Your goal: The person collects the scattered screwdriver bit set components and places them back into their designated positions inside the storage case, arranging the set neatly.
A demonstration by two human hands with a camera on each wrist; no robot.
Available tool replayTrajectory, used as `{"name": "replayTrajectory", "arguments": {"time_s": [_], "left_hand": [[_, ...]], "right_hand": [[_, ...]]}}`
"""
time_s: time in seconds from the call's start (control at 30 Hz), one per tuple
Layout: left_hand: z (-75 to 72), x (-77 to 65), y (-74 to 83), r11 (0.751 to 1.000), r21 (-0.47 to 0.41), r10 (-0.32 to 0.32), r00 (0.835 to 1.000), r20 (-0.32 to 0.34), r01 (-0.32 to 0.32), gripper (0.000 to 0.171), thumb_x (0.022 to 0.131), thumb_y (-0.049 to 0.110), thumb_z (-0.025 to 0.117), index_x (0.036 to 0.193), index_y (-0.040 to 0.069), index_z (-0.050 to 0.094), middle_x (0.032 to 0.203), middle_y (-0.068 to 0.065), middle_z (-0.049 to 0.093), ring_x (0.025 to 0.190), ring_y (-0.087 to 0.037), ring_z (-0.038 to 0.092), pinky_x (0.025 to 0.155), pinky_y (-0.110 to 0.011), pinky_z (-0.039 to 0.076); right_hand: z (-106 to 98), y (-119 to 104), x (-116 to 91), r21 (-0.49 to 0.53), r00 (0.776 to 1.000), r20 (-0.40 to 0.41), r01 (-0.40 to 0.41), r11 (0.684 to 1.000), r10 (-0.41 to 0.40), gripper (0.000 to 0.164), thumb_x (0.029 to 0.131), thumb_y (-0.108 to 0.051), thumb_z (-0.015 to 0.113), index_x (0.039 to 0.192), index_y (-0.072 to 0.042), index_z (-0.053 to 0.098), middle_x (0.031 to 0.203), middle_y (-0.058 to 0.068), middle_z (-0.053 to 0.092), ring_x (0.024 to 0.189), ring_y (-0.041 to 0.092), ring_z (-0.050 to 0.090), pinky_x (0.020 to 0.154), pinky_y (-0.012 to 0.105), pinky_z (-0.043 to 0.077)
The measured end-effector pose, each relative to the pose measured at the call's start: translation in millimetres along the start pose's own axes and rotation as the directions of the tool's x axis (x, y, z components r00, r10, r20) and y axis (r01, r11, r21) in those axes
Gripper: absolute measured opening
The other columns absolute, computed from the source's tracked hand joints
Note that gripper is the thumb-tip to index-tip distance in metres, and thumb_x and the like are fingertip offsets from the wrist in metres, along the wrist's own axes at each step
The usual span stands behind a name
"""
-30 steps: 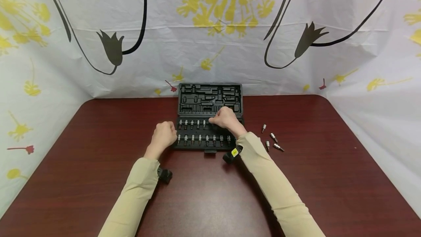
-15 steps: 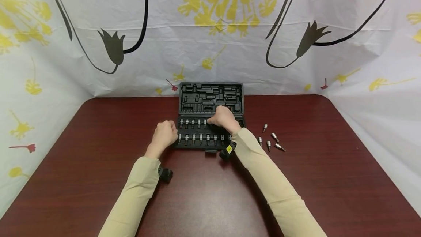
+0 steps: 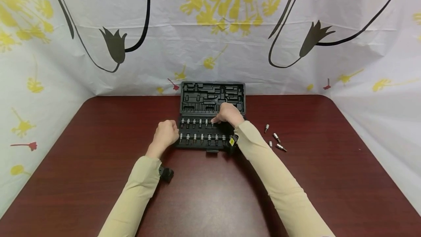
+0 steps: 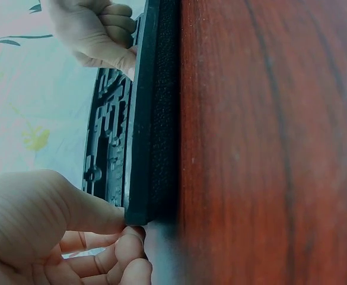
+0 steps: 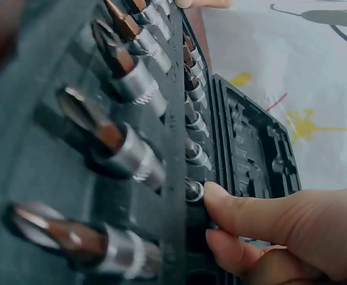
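Observation:
The black tool case (image 3: 212, 131) lies open on the table, its lower half holding two rows of silver socket bits (image 3: 202, 138). My left hand (image 3: 165, 134) grips the case's left edge; in the left wrist view its thumb lies on the rim and the fingers curl beneath. Over the back row, my right hand (image 3: 228, 114) pinches a socket bit (image 5: 194, 190) by its end between thumb and index finger. This bit sits in line with the other back-row bits, and its shaft is mostly out of sight. The right hand and wrist camera cover the case's right part.
Several loose socket bits (image 3: 276, 137) lie on the dark red table (image 3: 315, 178) right of the case, close to the right sleeve (image 3: 269, 171). The molded case lid (image 3: 213, 98) stands raised at the back, before a patterned white cloth (image 3: 164, 46).
My right hand has shifted slightly right and its wrist has tilted, so a bit's end now shows at its fingertips. The sleeve now covers one loose bit. My left hand keeps its grip.

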State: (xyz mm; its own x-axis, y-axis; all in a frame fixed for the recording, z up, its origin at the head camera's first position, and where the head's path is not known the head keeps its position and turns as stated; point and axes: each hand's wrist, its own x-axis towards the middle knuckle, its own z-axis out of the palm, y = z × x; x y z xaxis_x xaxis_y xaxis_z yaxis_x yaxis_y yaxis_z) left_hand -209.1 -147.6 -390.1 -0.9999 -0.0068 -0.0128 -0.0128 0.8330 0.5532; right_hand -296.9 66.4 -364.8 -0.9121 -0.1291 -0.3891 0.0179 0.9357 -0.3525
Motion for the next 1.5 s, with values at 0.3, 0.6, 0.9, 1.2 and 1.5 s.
{"name": "replayTrajectory", "arguments": {"time_s": [0.3,0.6,0.9,1.2,1.5], "left_hand": [[-0.5,0.2,1.3,1.0,-0.008,0.006,1.0,-0.001,-0.006,0.024,0.088,0.006,0.056,0.065,0.009,0.048,0.06,-0.006,0.046,0.055,-0.021,0.044,0.051,-0.03,0.034],[-2.2,-0.3,0.1,1.0,-0.001,0.004,1.0,0.003,-0.004,0.025,0.088,0.005,0.056,0.065,0.008,0.047,0.06,-0.005,0.046,0.055,-0.021,0.043,0.052,-0.031,0.034],[-1.3,-0.5,0.4,1.0,0.004,0.01,1.0,0.002,-0.01,0.025,0.088,0.006,0.056,0.065,0.008,0.048,0.06,-0.005,0.046,0.056,-0.022,0.045,0.052,-0.031,0.035],[-1.2,-0.2,-1.1,1.0,0.007,0.01,1.0,-0.005,-0.01,0.024,0.087,0.006,0.056,0.064,0.008,0.048,0.06,-0.006,0.047,0.057,-0.023,0.046,0.052,-0.031,0.035],[-1.1,-0.1,-1.9,0.999,0.02,0.026,1.0,-0.006,-0.026,0.023,0.087,0.005,0.055,0.065,0.008,0.048,0.06,-0.006,0.047,0.057,-0.022,0.046,0.053,-0.031,0.035]], "right_hand": [[1.6,10.2,-2.1,0.089,0.997,-0.054,0.066,0.994,-0.062,0.028,0.08,-0.033,0.074,0.068,-0.009,0.069,0.058,0.0,0.06,0.053,0.015,0.051,0.055,0.029,0.04],[-1.7,22.2,-16.5,0.25,0.992,-0.117,0.076,0.965,-0.048,0.053,0.085,-0.032,0.069,0.044,-0.016,0.04,0.042,-0.005,0.028,0.039,0.01,0.02,0.046,0.027,0.028],[-3.4,36.1,-29.3,0.291,0.985,-0.173,0.073,0.954,-0.022,0.049,0.088,-0.031,0.066,0.048,-0.013,0.044,0.043,-0.005,0.03,0.038,0.009,0.023,0.045,0.026,0.028],[-5.1,57.5,-41.1,0.29,0.969,-0.239,0.128,0.948,-0.057,0.037,0.087,-0.029,0.066,0.059,-0.006,0.06,0.047,-0.006,0.044,0.045,0.009,0.033,0.052,0.026,0.033],[-7.0,75.6,-51.4,0.305,0.957,-0.285,0.139,0.942,-0.049,0.035,0.088,-0.026,0.066,0.063,-0.002,0.062,0.051,-0.003,0.049,0.052,0.012,0.036,0.062,0.034,0.037]]}}
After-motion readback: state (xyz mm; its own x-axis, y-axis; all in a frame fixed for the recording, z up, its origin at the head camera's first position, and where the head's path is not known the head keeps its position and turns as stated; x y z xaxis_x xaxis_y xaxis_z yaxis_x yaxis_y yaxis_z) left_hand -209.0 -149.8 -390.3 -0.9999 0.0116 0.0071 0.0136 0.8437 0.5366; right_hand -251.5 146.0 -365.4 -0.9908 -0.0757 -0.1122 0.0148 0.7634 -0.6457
